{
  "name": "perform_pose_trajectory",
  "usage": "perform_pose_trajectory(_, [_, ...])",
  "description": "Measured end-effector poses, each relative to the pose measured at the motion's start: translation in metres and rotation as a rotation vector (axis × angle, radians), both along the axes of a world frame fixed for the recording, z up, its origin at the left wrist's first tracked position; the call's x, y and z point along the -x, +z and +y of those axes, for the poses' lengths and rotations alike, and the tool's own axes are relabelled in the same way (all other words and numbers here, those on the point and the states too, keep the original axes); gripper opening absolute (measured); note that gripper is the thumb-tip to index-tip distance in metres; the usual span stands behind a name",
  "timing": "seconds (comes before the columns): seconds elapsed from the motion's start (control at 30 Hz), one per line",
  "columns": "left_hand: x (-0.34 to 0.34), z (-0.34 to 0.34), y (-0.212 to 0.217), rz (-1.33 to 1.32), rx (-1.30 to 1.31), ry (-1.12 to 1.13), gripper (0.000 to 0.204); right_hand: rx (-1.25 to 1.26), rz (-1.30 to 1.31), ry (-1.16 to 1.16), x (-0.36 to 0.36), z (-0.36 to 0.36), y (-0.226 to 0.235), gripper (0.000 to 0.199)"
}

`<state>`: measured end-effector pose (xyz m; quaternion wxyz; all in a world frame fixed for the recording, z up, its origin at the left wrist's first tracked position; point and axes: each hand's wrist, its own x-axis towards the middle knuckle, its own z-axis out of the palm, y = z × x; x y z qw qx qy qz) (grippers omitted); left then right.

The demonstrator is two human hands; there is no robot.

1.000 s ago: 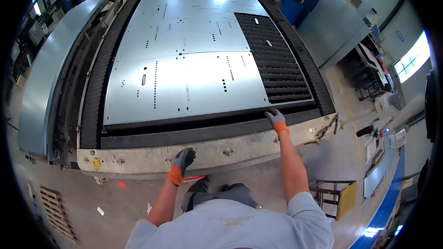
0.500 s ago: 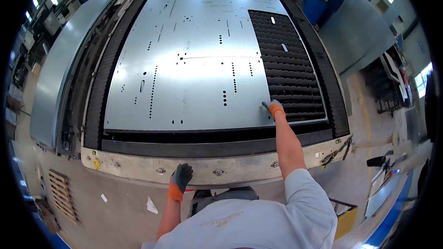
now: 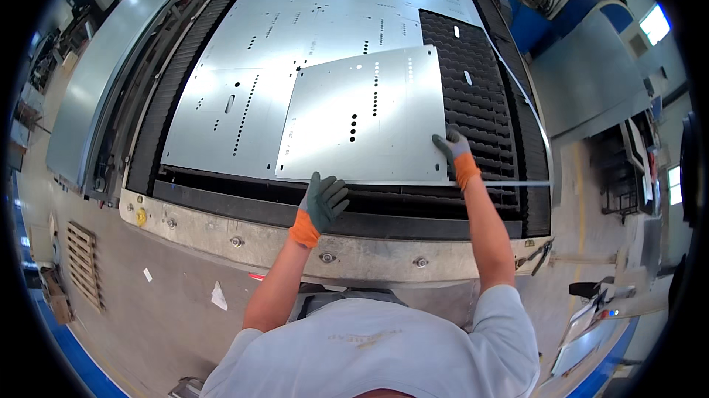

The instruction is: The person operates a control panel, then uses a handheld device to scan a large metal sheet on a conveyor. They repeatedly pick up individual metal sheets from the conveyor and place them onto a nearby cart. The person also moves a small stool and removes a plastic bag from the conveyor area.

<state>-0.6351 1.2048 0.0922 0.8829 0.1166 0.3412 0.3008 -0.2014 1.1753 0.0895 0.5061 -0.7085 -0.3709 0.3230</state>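
Lifting step, apparently: right hand [image 3: 453, 150] grips metal panel [image 3: 395, 132] by right edge; left hand [image 3: 323, 203] spread beside near edge, likely needing hold next.

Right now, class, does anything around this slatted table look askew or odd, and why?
The perforated metal panel at the right hand looks askew: its upper edge slants against the sheet metal behind it. White scraps lie loose on the floor.

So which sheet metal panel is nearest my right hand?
The front-right panel: your right hand is at its right edge. It has a column of large round holes; the front-left panel has a long slot.
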Motion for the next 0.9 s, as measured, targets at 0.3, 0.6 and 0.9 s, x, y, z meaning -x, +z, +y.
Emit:
perform_pose_trajectory(0.3, [-0.017, 0.000, -0.030, 1.308, -1.458, -0.035, 0.068, 0.103, 0.082, -0.258, -0.017, 0.012, -0.095, 0.018])
perform_pose_trajectory(0.6, [-0.011, -0.008, -0.046, 1.619, -1.338, -0.405, 0.062, -0.135, 0.182, -0.288, 0.041, 0.017, 0.007, 0.015])
perform_pose_trajectory(0.9, [-0.013, 0.046, -0.050, 1.214, -0.875, -0.255, 0.061, -0.322, 0.085, -0.371, 0.063, -0.004, -0.005, 0.011])
